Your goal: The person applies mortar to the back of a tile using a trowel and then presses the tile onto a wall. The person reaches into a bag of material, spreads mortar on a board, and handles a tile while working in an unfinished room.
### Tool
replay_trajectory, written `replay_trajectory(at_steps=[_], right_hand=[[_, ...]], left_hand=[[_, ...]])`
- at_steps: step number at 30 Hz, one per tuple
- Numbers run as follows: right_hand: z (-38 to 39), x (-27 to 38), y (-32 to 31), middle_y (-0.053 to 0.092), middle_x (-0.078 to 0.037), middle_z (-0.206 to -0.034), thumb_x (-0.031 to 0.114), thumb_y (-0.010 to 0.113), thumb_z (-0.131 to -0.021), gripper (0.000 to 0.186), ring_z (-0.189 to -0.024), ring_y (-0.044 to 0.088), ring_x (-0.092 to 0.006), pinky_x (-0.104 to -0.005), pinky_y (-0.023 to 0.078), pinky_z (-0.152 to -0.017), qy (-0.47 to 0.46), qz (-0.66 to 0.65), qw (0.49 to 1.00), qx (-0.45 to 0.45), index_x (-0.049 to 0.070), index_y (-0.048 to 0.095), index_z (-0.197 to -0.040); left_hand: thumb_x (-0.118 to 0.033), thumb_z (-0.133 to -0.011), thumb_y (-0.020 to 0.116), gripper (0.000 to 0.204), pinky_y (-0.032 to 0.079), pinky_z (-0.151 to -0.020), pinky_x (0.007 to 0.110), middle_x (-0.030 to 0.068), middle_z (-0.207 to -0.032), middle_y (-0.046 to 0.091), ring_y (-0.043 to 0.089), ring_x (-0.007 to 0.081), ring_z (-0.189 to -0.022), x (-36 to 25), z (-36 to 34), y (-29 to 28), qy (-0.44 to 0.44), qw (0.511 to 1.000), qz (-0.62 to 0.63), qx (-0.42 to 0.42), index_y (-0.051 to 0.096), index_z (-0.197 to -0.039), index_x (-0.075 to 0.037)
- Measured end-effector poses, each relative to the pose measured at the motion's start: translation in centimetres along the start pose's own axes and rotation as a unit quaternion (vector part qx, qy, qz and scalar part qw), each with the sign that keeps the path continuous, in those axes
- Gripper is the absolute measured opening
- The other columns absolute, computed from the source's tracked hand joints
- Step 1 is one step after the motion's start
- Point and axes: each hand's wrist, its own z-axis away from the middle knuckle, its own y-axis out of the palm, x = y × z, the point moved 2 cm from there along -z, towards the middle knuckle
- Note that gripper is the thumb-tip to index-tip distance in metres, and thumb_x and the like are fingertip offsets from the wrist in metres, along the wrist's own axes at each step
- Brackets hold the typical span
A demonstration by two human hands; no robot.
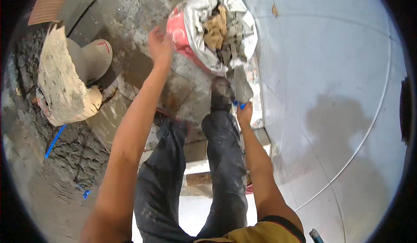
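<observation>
My left hand [160,46] reaches forward beside the red and white sack [179,31]. Its fingers are apart and slightly blurred, with nothing seen in them, and I cannot tell whether they touch the sack. Crumpled brown paper [216,28] and grey scraps fill the sack's wide mouth. By my right boot, my right hand [246,111] is closed round the blue handle of a trowel [243,85]. The grey metal blade points forward, its tip close under the sack's near edge.
On the left, a torn, mortar-stained sheet [63,82] leans by a white bucket-like container [96,57], beside wet grey mortar [82,152]. A blue strip [55,142] lies there. A pale wall [321,69] rises along the right, with a thin cable [377,117]. A brown tile [50,5] lies far left.
</observation>
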Motion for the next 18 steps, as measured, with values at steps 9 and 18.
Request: replay_trajectory(at_steps=[9,18], right_hand=[[0.8,-1.1,2.6,0.054,-0.019,-0.093,0.012,0.074,-0.072,0.036,-0.080,0.054,-0.0341,-0.0424,0.044,-0.073,0.033,-0.089,0.995,-0.004,-0.001,0.055,-0.100],[1.8,0.5,-2.2,0.065,-0.020,-0.090,0.008,0.070,-0.073,0.031,-0.081,0.065,-0.0339,-0.0402,0.050,-0.072,0.143,-0.171,0.975,-0.011,-0.002,0.061,-0.100]], left_hand=[[-0.021,-0.082,0.061,0.031,0.049,-0.085,0.050,0.0186,-0.109,0.067,0.063,0.0347,-0.104,-12.4,-9.9,24.3,0.328,0.845,-0.358,0.225,0.070,-0.110,-0.009],[-0.026,-0.085,0.057,0.029,0.051,-0.079,0.046,0.0175,-0.099,0.069,0.066,0.0358,-0.093,-6.8,-12.0,30.6,0.363,0.815,-0.408,0.192,0.068,-0.101,-0.004]])
